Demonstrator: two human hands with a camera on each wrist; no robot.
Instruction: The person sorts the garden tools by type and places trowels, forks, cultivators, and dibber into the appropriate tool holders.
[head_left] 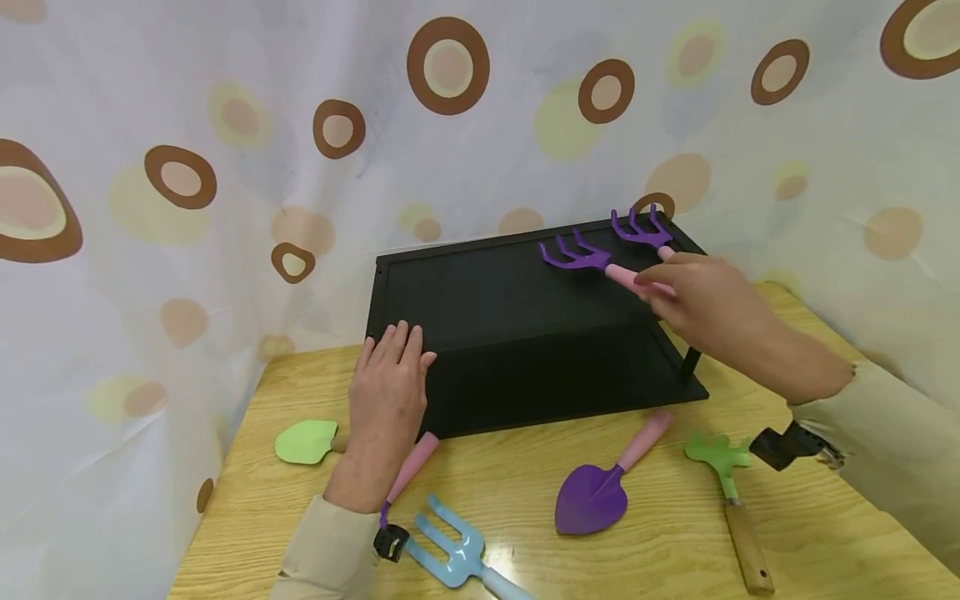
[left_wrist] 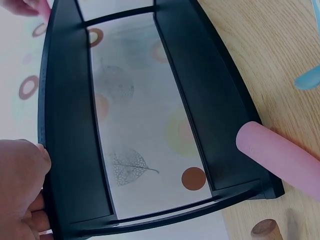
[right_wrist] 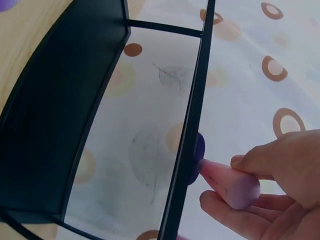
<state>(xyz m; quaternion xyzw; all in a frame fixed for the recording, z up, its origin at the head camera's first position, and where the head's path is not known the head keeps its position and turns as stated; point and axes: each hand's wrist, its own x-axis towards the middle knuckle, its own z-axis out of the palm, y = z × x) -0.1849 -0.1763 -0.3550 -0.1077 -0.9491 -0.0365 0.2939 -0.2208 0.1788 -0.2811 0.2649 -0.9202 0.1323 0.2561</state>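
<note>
My right hand (head_left: 701, 304) grips the pink handle of a purple hand rake (head_left: 581, 257) over the top of a black two-tier shelf (head_left: 480, 292). In the right wrist view, thumb and fingers surround the pink handle (right_wrist: 230, 185). A second purple hand rake (head_left: 641, 235) lies at the shelf top's right end, its pink handle partly hidden by my right hand. My left hand (head_left: 390, 387) rests on the shelf's front left corner, fingers straight along the top. In the left wrist view, that hand (left_wrist: 22, 185) is at the top board's edge.
On the wooden table (head_left: 510, 475) lie a green trowel (head_left: 306, 442), a blue hand fork (head_left: 461, 554), a purple trowel (head_left: 592, 500) and a green rake (head_left: 720, 458). Another pink handle (head_left: 414, 467) is partly hidden by my left arm. A patterned curtain (head_left: 480, 150) hangs behind.
</note>
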